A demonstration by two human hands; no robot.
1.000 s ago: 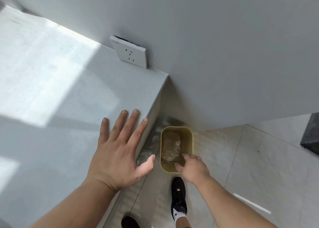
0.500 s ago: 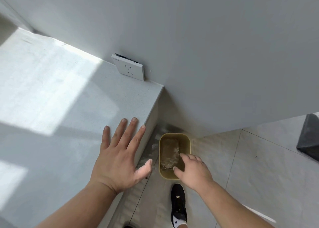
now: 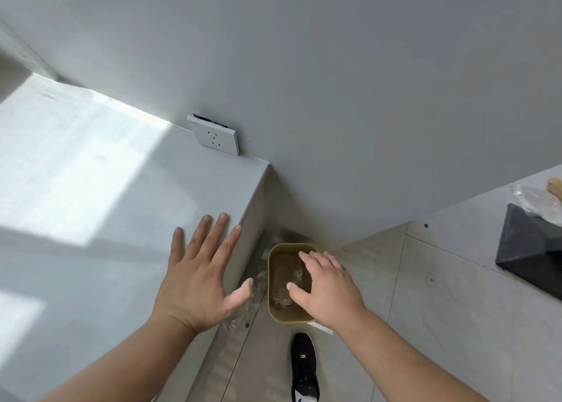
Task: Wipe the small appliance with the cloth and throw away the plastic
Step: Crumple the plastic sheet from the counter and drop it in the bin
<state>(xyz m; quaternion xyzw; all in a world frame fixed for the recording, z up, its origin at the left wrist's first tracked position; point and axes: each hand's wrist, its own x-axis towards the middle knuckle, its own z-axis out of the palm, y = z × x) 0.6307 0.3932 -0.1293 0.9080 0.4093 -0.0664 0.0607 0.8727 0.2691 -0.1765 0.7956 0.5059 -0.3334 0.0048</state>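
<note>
A small yellow-green bin (image 3: 271, 283) stands on the floor beside the end of the white counter (image 3: 91, 188). Clear crumpled plastic (image 3: 286, 280) lies inside it. My right hand (image 3: 327, 289) hovers over the bin's right half, fingers spread, holding nothing. My left hand (image 3: 197, 274) is flat and open over the counter's right edge. More clear plastic (image 3: 243, 310) lies on the floor between counter and bin. Neither the small appliance nor the cloth is in view.
A white wall socket (image 3: 214, 135) sits where counter meets wall. My black shoe (image 3: 304, 368) stands just in front of the bin. At the right, a dark grey object (image 3: 529, 255) and a clear bag (image 3: 535, 201) lie on the tiled floor.
My right hand has risen from the bin's near rim to above its right side, fingers spreading. The view has tilted, showing more floor at the right. The left hand has stayed on the counter.
</note>
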